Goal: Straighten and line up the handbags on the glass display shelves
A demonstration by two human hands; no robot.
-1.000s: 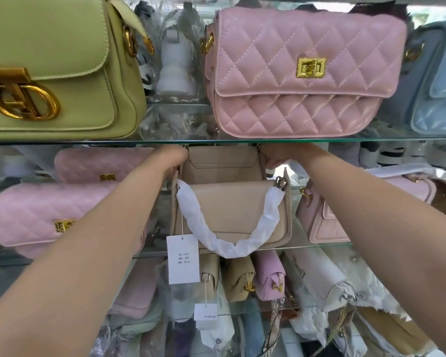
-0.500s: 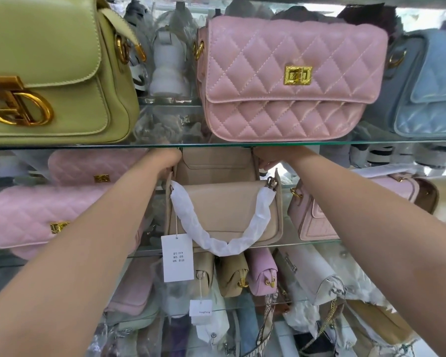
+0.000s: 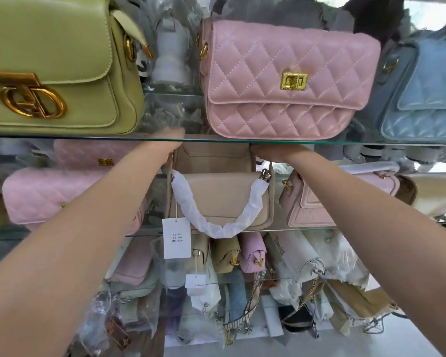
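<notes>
Both arms reach under the upper glass shelf (image 3: 242, 142) to the middle shelf. The left hand (image 3: 165, 146) and the right hand (image 3: 268, 152) sit at the upper left and right corners of a rear beige handbag (image 3: 213, 157), a smooth, flat-fronted piece standing upright directly behind the front beige handbag (image 3: 216, 199). The fingers of both hands are hidden by the shelf edge and the bag, so whether either hand is closed on the bag cannot be told.

The front beige handbag is smooth leather-like material with a rounded flap; its handle (image 3: 216, 228) is wrapped in crinkled white paper and droops in a U below the shelf edge. A white hang tag (image 3: 176, 237) dangles from its left side; the printed lines on it are too small to read. A smaller tag (image 3: 195, 284) hangs lower, with text that is not legible.

On the upper shelf stand a smooth green handbag (image 3: 57, 65) with a large gold ring clasp, a pink quilted handbag (image 3: 289, 78) with diamond stitching and a gold turn-lock, and a blue quilted handbag (image 3: 428, 91). On the middle shelf, a pink quilted bag (image 3: 49, 197) lies left of the beige pair and a pink embossed bag (image 3: 309, 207) right of it.
</notes>
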